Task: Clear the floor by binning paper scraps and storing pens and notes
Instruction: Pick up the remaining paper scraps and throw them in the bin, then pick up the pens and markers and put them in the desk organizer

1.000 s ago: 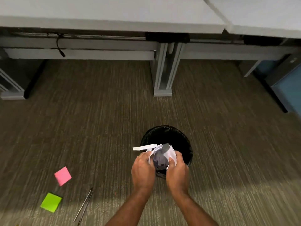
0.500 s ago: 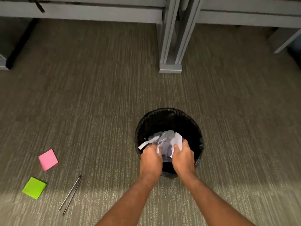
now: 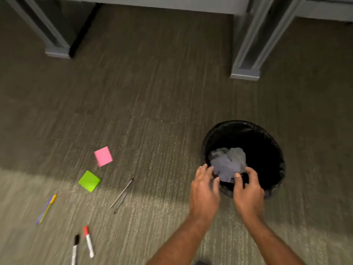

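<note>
A crumpled wad of white paper scraps [image 3: 227,161] lies inside the black lined bin [image 3: 267,134] at the right. My left hand [image 3: 205,188] and my right hand [image 3: 248,190] hover over the bin's near rim with loose fingers, just below the paper and holding nothing. On the carpet to the left lie a pink sticky note pad [image 3: 103,156], a green sticky note pad [image 3: 89,181], two thin grey pens [image 3: 122,196] side by side, a yellow and blue pen [image 3: 46,209], a red-capped marker [image 3: 88,241] and a black-capped marker [image 3: 75,249].
Grey desk legs stand on the carpet at the top right [image 3: 246,71] and top left [image 3: 57,50], with the desk frame [image 3: 152,2] along the top edge. Brown-grey carpet [image 3: 152,102] stretches between the desks and the scattered items.
Both hands let go of the paper wad, which now sits in the bin. My view swung left and down, bringing the yellow pen and the two markers into sight.
</note>
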Motion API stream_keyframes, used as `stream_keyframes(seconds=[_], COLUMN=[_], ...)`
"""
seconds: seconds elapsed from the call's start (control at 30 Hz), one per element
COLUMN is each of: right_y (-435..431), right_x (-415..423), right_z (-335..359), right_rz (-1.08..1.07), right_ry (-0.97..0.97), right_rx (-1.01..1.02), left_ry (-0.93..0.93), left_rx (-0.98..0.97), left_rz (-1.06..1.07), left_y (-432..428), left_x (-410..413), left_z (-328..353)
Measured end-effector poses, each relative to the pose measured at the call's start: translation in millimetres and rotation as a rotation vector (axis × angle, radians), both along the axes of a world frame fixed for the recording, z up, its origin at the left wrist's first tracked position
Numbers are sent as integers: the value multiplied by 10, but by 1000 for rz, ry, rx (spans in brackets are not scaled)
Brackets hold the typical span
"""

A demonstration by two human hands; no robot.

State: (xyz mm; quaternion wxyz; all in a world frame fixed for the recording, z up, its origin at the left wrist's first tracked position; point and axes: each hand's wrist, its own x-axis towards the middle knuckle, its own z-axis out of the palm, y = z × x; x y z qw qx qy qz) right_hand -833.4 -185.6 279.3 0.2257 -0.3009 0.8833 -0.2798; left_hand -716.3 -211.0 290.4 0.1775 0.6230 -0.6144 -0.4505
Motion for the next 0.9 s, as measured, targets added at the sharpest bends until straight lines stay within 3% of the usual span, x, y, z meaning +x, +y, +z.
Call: stream_keyframes(seconds=[0.2,0.57,0.9], right_y=[130,834,1217], right_x=[1198,4013,5719], right_z=[367,508,448], right_rz=[160,479,522], right_ry=[-30,-62,-10], right_rx=[-111,77,227], left_ry=[-30,-213,-357], left_rx=[-63,-69,43], left_rz=[154,370,280], left_y=[278,998,1426], left_x=[1164,4326,6254], left_z=[260,383,153])
